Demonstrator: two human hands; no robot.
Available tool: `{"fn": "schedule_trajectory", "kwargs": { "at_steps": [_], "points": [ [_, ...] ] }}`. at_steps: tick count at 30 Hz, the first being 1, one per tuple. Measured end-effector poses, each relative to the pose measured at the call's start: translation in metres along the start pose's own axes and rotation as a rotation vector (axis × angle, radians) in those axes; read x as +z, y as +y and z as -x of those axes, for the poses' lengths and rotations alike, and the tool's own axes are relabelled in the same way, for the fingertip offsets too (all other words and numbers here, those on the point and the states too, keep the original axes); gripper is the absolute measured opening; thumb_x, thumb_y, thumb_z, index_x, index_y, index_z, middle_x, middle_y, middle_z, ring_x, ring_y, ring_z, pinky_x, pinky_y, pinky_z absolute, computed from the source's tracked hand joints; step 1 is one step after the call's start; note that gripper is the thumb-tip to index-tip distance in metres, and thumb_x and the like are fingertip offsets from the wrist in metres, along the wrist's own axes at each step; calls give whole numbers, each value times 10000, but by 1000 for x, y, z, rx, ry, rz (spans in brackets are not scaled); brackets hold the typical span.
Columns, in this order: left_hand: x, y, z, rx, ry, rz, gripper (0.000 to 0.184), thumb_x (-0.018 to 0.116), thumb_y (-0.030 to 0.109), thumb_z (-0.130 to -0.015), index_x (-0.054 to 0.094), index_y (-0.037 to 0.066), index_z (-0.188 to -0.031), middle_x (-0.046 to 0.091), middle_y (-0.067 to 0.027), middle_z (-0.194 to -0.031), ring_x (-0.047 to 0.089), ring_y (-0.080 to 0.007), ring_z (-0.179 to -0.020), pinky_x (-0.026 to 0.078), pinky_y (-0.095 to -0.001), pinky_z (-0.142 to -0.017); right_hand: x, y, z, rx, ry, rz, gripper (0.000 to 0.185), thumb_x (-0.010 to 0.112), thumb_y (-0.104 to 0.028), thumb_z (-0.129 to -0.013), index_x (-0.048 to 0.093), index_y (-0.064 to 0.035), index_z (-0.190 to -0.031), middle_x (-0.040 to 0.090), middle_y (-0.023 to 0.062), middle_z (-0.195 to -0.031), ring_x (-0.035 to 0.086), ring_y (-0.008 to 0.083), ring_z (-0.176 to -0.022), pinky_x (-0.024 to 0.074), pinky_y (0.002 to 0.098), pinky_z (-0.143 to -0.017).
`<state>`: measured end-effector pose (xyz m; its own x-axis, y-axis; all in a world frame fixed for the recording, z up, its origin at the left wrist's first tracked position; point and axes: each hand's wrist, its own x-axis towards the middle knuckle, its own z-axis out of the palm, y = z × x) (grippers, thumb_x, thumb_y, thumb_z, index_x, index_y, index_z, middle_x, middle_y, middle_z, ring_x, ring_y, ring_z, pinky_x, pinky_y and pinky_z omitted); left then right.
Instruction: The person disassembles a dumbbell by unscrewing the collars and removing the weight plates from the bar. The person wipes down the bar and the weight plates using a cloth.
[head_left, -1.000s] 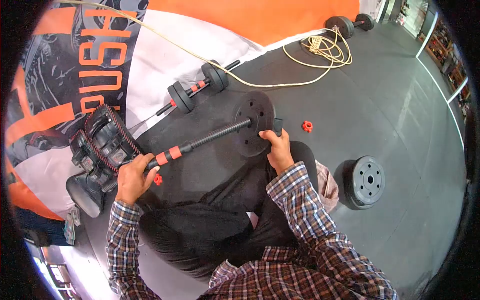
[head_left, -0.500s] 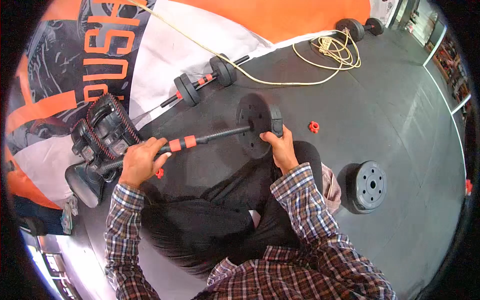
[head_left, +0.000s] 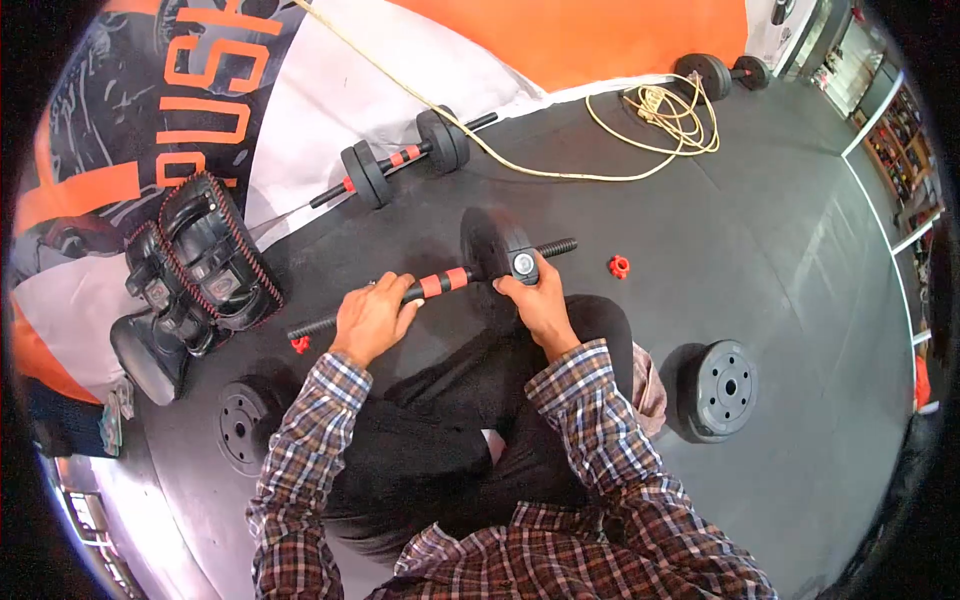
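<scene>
My left hand (head_left: 375, 315) is wrapped round the grip of a black dumbbell bar (head_left: 445, 283) with red bands and threaded ends. Against the inner part of the bar sits a round black weight plate (head_left: 483, 243), and the bar's right end sticks out beyond it. My right hand (head_left: 545, 305) grips the plate's near edge, thumb on its face. One red star-shaped collar nut (head_left: 619, 267) lies on the mat to the right of this hand. Another red nut (head_left: 300, 344) lies beside the bar's left end.
Loose plates lie on the mat: one at left (head_left: 240, 428), and others on the right (head_left: 728, 388). An assembled dumbbell (head_left: 405, 155) rests by the banner. Behind are a yellow cord (head_left: 640, 176) and another dumbbell (head_left: 703, 76). Black strike pads (head_left: 215, 250) stand left.
The plate has slid onto the bar, whose right end now shows past it. My left hand has moved right with the bar, and a plate at left has come into view.
</scene>
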<state>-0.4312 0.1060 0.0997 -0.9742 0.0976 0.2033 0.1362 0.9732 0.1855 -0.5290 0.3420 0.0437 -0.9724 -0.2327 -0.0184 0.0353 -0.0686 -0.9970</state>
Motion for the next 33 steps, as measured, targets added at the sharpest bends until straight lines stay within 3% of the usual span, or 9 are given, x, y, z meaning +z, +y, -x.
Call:
{"fn": "schedule_trajectory", "kwargs": {
  "at_steps": [8, 13, 17, 20, 21, 24, 26, 30, 33],
  "points": [
    [61, -36, -8, -79, 66, 185, 316, 638, 267, -886, 596, 72, -1132, 611, -124, -988, 633, -349, -895, 494, -443, -783, 20, 8, -29, 20, 44, 286, 614, 740, -159, -690, 581, 41, -1248, 694, 129, -1060, 646, 208, -980, 487, 333, -878],
    [91, -62, -2, -143, 126, 258, 319, 647, 217, -886, 586, 54, -1153, 588, -141, -1042, 613, -364, -941, 463, -460, -858, 44, 7, -42, -42, -13, 473, 601, 729, -217, -708, 591, 39, -1234, 705, 198, -938, 686, 285, -908, 509, 365, -834],
    [106, -65, 5, -213, 170, 289, 326, 649, 210, -878, 581, 42, -1149, 593, -145, -1043, 614, -365, -937, 465, -462, -855, 59, 5, -61, -139, -80, 597, 665, 752, -223, -708, 561, 65, -1276, 708, 219, -1017, 688, 296, -967, 516, 370, -851],
    [109, -64, 5, -212, 200, 233, 319, 645, 215, -874, 582, 49, -1139, 599, -137, -1036, 620, -342, -947, 470, -450, -842, 52, 15, -76, -66, -92, 614, 690, 785, -256, -728, 550, 73, -1287, 693, 231, -1088, 677, 287, -1020, 505, 362, -881],
    [109, -64, 4, -212, 214, 219, 318, 644, 216, -874, 582, 54, -1140, 600, -134, -1033, 621, -335, -952, 471, -447, -838, 57, 0, -70, -44, -76, 636, 685, 789, -285, -747, 557, 58, -1293, 690, 220, -1111, 664, 279, -1046, 489, 364, -912],
    [121, -62, 5, -230, 209, 158, 344, 667, 249, -862, 578, 76, -1146, 592, -131, -1049, 624, -343, -947, 486, -443, -860, 52, 15, -75, -26, -26, 581, 410, 760, -222, -786, 655, -2, -1115, 679, 61, -956, 594, 140, -866, 475, 309, -795],
    [125, -60, 8, -198, 197, 184, 370, 679, 251, -847, 571, 68, -1149, 591, -133, -1051, 626, -334, -954, 487, -445, -864, 58, -7, -65, 81, -145, 507, 673, 790, -360, -776, 589, 74, -1250, 652, 188, -1206, 613, 263, -1114, 447, 363, -970],
    [136, -63, 14, -210, 235, 163, 422, 713, 249, -815, 562, 44, -1152, 594, -135, -1038, 614, -317, -987, 478, -434, -891, 62, 6, -64, -11, -135, 508, 690, 756, -464, -816, 598, 44, -1256, 655, 161, -1175, 603, 233, -1064, 437, 344, -959],
    [128, -64, 16, -305, 182, 227, 540, 746, 265, -793, 542, 36, -1238, 589, -148, -1115, 591, -321, -1051, 431, -438, -964, 75, -5, -52, -20, -89, 625, 693, 703, -498, -846, 600, 69, -1231, 650, 198, -1177, 605, 270, -1096, 438, 353, -951]
  ]
}}
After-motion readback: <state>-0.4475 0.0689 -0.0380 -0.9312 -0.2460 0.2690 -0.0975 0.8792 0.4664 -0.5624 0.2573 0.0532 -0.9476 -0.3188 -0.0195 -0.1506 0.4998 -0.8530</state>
